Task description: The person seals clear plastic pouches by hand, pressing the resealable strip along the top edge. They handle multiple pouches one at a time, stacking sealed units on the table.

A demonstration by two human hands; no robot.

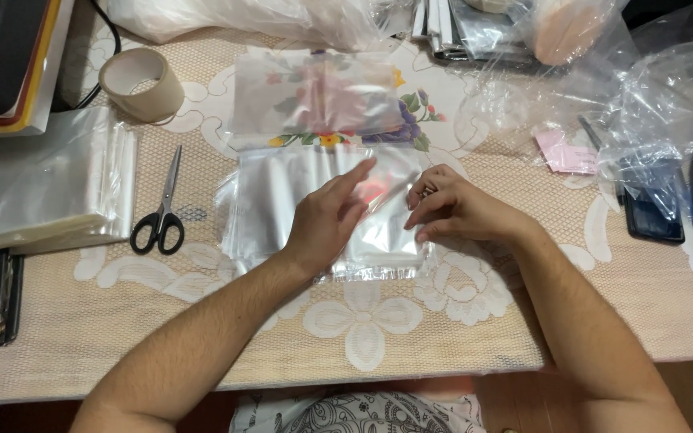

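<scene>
A clear plastic bag point(282, 200) lies flat on the lace tablecloth point(411, 329) in the middle of the table. My left hand point(326, 220) rests flat on the bag, fingers stretched toward its upper right part. My right hand point(451, 207) is at the bag's right edge, fingers curled and pinching the plastic there. Something reddish shows through the bag between the two hands; what it is cannot be told. A second clear bag point(314, 96) lies just behind the first one.
Black-handled scissors point(162, 208) lie to the left, next to a stack of clear bags point(50, 188). A tape roll point(139, 82) sits at the back left. Crumpled plastic point(651, 104), a pink slip point(565, 152) and a dark phone point(651, 212) are at the right.
</scene>
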